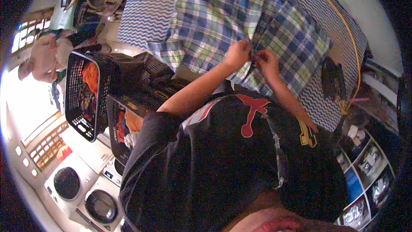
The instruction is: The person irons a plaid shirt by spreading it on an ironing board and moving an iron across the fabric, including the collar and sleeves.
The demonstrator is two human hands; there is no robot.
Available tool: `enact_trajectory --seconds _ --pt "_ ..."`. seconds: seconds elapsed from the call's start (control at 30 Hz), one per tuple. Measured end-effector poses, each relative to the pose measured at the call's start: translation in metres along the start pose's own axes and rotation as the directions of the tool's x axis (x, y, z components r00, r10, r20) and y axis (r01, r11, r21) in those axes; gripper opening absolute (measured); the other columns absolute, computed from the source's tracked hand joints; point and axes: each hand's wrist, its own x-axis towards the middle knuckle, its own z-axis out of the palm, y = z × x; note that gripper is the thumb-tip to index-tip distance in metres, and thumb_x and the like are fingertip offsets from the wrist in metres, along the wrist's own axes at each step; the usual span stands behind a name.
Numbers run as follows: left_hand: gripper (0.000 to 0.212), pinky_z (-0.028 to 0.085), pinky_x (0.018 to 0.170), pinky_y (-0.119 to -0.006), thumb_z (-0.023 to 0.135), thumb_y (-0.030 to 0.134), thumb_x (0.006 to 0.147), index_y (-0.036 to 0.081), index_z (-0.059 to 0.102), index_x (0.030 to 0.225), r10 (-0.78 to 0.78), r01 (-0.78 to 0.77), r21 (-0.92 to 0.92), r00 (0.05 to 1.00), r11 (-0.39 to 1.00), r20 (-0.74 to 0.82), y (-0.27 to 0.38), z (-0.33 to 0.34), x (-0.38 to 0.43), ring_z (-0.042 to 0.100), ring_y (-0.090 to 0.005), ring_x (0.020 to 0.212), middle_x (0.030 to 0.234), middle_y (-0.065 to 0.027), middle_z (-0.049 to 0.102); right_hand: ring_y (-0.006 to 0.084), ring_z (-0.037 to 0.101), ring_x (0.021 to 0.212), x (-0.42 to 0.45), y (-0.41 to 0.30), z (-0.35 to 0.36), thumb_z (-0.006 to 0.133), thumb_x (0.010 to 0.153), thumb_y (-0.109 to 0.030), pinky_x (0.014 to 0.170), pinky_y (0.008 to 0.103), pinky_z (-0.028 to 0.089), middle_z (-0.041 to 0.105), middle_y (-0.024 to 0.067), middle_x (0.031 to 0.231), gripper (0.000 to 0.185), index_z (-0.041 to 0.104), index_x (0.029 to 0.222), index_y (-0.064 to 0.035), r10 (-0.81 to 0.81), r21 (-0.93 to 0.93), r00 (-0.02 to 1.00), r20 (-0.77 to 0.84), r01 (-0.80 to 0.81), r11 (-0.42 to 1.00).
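A blue, green and white plaid shirt (212, 25) lies spread on a table covered with zigzag-patterned cloth (145, 16). Near the shirt's lower edge, my left hand (238, 53) pinches the front opening between its fingers. Close beside it on the right, my right hand (266, 62) has its bent fingers on the same front edge. The fingertips almost meet, and the small part of cloth between them is too blurred to make out.
A dark object, apparently a clothes iron (333, 77), stands at the table's right side, near a yellow cord (349, 35). Black plastic baskets (98, 103) with clothes stand at the left. Front-loading machines (101, 206) are at lower left, and a shelf with compartments (363, 180) at lower right.
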Motion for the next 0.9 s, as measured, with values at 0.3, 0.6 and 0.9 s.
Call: enact_trajectory --seconds 0.3,0.6,0.9 --pt "0.019 0.046 0.060 -0.039 0.057 0.009 0.067 0.004 0.053 0.085 0.162 -0.182 -0.099 0.970 0.978 -0.181 -0.010 0.016 -0.008 0.059 -0.0316 0.067 0.069 -0.0163 0.059 0.0129 0.049 0.066 0.003 -0.010 0.009 0.058 0.077 -0.011 0.062 0.0264 0.040 0.054 0.0050 0.072 0.011 0.052 0.080 -0.0020 -0.021 -0.268 0.996 -0.091 -0.004 0.963" --pt "0.025 0.046 0.063 -0.038 0.059 0.027 0.074 0.007 0.057 0.089 0.122 -0.121 -0.048 0.992 0.991 0.024 -0.036 0.021 0.001 0.059 -0.0319 0.071 0.077 -0.0145 0.061 0.0144 0.048 0.065 0.004 -0.007 0.013 0.055 0.075 -0.004 0.057 0.0280 0.040 0.048 0.0080 0.070 0.011 0.045 0.077 -0.0023 -0.106 -0.425 0.993 -0.058 0.072 0.902" --pt "0.033 0.047 0.067 -0.041 0.057 0.031 0.073 0.000 0.053 0.082 0.090 -0.134 0.185 0.969 0.974 0.230 0.012 -0.014 0.040 0.059 -0.0346 0.077 0.078 -0.0192 0.059 0.0116 0.050 0.064 0.008 0.020 0.017 0.052 0.080 -0.004 0.056 0.0243 0.042 0.053 0.0044 0.084 0.029 0.043 0.108 -0.0030 -0.155 -0.294 0.985 -0.071 0.128 0.947"
